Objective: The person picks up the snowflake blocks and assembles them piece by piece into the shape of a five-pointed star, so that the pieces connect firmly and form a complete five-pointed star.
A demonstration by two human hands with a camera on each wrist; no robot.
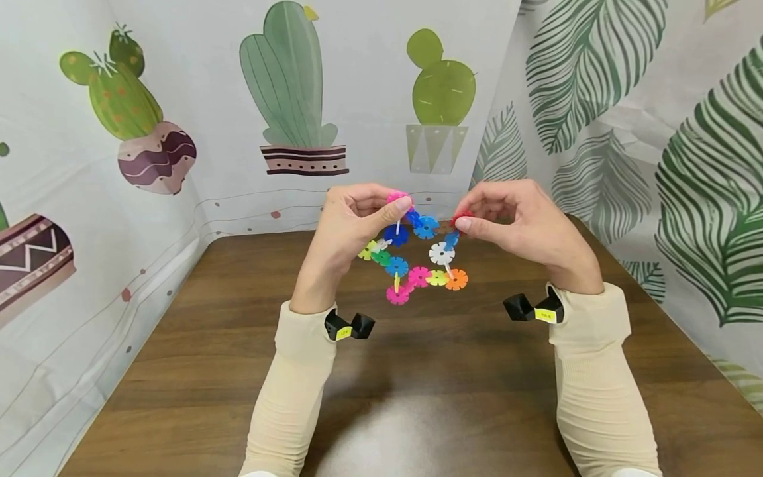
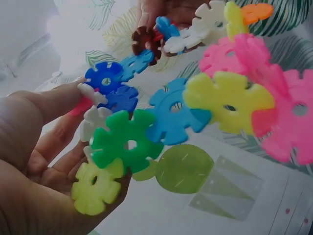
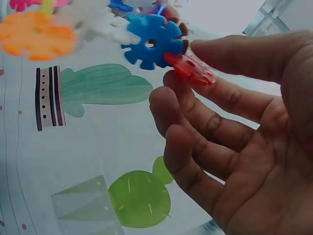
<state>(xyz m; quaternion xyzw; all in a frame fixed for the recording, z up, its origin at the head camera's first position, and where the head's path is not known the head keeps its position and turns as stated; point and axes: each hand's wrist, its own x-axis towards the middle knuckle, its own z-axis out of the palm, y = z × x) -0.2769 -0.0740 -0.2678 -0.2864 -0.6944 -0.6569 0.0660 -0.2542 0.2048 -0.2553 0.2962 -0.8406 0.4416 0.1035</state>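
Observation:
A chain of notched plastic snowflake discs hangs in a loop between the two hands, raised above the table. My left hand [image 1: 348, 225] pinches a pink disc [image 1: 398, 198] between thumb and fingers, beside dark blue discs [image 2: 104, 78]. At the other side, my right hand [image 1: 521, 218] pinches at a red disc [image 3: 193, 69] and a dark brown disc [image 2: 146, 45], next to a blue disc [image 3: 152, 41]. Lower in the loop are a white disc [image 1: 442, 253], an orange disc [image 1: 457, 279], a green disc [image 2: 128, 139] and several pink and yellow ones.
Below the hands lies a brown wooden table [image 1: 417, 384]. A white cloth printed with cacti [image 1: 369, 86] stands behind it, and a leaf-printed cloth [image 1: 644, 159] is on the right. Black wrist cameras sit on the left sleeve [image 1: 298, 391] and right sleeve [image 1: 602, 391].

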